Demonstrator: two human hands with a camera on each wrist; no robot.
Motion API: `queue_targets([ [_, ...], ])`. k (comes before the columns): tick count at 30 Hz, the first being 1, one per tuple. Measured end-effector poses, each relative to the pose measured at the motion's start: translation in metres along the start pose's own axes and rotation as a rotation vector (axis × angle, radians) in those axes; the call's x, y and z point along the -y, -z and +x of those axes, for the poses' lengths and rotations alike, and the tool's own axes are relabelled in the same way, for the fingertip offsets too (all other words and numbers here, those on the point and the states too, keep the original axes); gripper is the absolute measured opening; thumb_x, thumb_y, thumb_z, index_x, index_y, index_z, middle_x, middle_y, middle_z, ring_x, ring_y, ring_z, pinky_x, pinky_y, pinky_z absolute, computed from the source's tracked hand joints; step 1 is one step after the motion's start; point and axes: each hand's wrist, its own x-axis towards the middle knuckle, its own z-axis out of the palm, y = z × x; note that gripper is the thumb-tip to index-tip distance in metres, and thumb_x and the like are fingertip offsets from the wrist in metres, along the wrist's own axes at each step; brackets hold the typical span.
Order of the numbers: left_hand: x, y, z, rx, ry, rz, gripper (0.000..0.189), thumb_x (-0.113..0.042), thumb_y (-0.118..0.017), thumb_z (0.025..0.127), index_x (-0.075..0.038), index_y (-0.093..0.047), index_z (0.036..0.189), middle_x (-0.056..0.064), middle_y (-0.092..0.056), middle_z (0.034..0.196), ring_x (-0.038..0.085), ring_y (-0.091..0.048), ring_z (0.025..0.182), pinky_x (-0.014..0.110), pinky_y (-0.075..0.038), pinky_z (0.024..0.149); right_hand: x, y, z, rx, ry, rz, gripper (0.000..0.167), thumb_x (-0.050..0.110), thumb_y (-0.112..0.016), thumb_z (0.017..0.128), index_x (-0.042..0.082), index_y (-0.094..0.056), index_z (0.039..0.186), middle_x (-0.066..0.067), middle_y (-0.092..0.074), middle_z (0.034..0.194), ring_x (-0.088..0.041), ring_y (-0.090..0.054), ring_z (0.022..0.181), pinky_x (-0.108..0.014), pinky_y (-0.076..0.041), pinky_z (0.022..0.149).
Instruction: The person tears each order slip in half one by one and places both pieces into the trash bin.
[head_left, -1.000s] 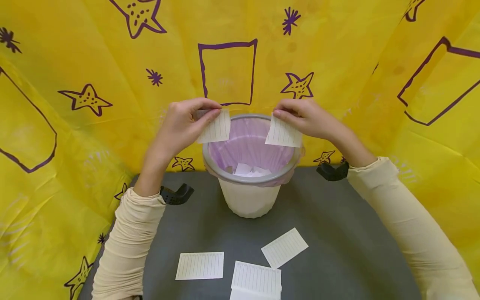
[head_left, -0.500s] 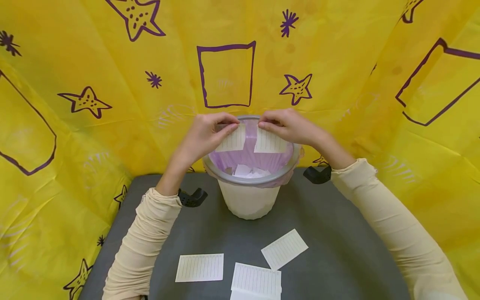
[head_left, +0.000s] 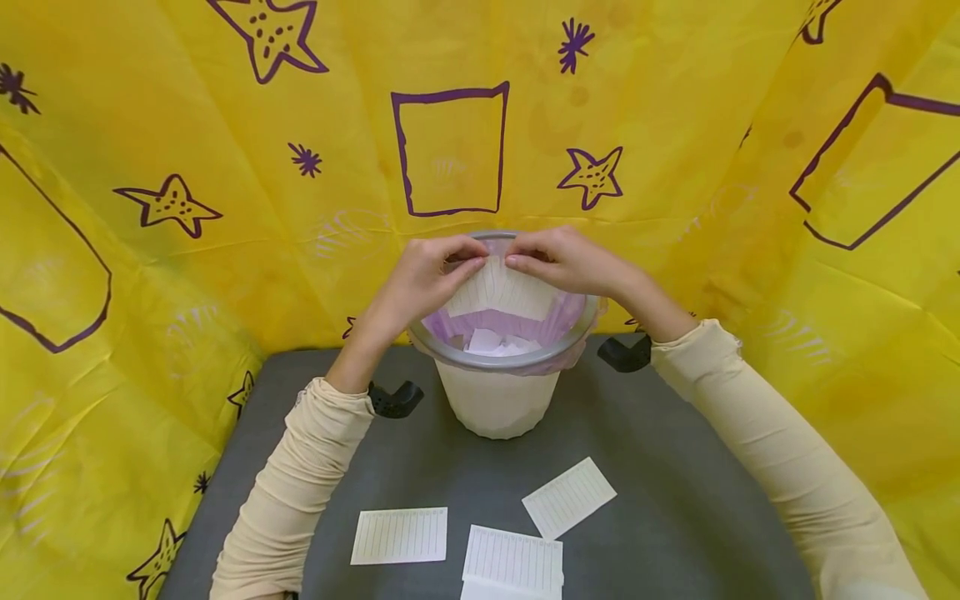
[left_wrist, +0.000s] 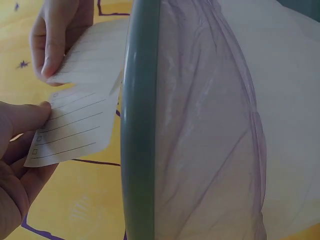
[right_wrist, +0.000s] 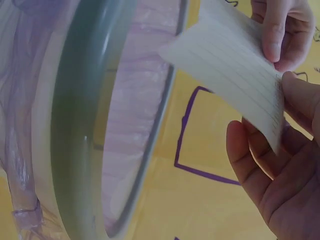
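Note:
Lined white paper hangs over the mouth of a bin (head_left: pixel 501 408), pinched at its upper edge by both hands. My left hand (head_left: pixel 435 277) holds the left piece (left_wrist: pixel 75 125) between thumb and fingers. My right hand (head_left: pixel 564 260) grips the right piece (head_left: pixel 528 293) the same way. In the left wrist view the two pieces overlap or meet side by side, with a notch between them at the fingertips. The bin is white, with a grey rim (head_left: pixel 501 361) and a thin purple liner (head_left: pixel 566 321). White paper scraps (head_left: pixel 487 340) lie inside it.
On the dark grey table (head_left: pixel 652 500) in front of the bin lie a lined card (head_left: pixel 400 536), a tilted card (head_left: pixel 570 497) and overlapping cards (head_left: pixel 513 554) at the near edge. A yellow cloth (head_left: pixel 330 167) with purple drawings surrounds the table.
Both hands have come inward and slightly down, from the sides of the bin to its middle. The two pieces of paper, apart earlier, now hang together.

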Motion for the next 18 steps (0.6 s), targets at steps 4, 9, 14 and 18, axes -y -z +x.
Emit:
queue_targets([
  [4, 0.0002, -0.0011, -0.0005, 0.0, -0.003, 0.004, 0.014, -0.006, -0.066, 0.091, 0.001, -0.072, 0.101, 0.013, -0.074, 0.098, 0.022, -0.072, 0.091, 0.029, -0.058, 0.081, 0.0008, -0.0013, 0.0009, 0.004, -0.008, 0.008, 0.016, 0.015, -0.058, 0.097, 0.006, -0.07, 0.103, -0.005, -0.065, 0.083, -0.015, -0.051, 0.071, -0.024, -0.041, 0.065],
  [9, -0.0008, -0.0015, -0.0016, 0.006, 0.01, 0.019, 0.014, -0.008, -0.066, 0.091, 0.0, -0.072, 0.101, 0.012, -0.074, 0.094, 0.019, -0.069, 0.081, 0.029, -0.058, 0.076, 0.0013, -0.0031, 0.0013, 0.027, -0.02, 0.016, 0.014, 0.015, -0.058, 0.097, 0.007, -0.068, 0.101, -0.008, -0.064, 0.08, -0.014, -0.054, 0.069, -0.025, -0.045, 0.064],
  [14, -0.0021, 0.0006, -0.0033, 0.0, 0.032, 0.009, 0.014, -0.008, -0.066, 0.091, 0.0, -0.072, 0.102, 0.012, -0.073, 0.093, 0.018, -0.068, 0.077, 0.029, -0.058, 0.073, 0.0007, -0.0043, 0.0006, 0.033, -0.017, 0.029, 0.011, 0.013, -0.058, 0.097, 0.006, -0.066, 0.098, -0.01, -0.061, 0.075, -0.015, -0.055, 0.066, -0.026, -0.047, 0.061],
  [18, -0.0038, 0.0044, -0.0064, -0.009, 0.047, 0.003, 0.014, -0.008, -0.066, 0.091, -0.001, -0.072, 0.102, 0.011, -0.073, 0.094, 0.018, -0.067, 0.078, 0.028, -0.058, 0.074, 0.0011, -0.0026, -0.0029, 0.014, -0.03, 0.049, 0.011, 0.012, -0.059, 0.097, 0.006, -0.067, 0.098, -0.007, -0.06, 0.074, -0.019, -0.057, 0.067, -0.024, -0.048, 0.061],
])
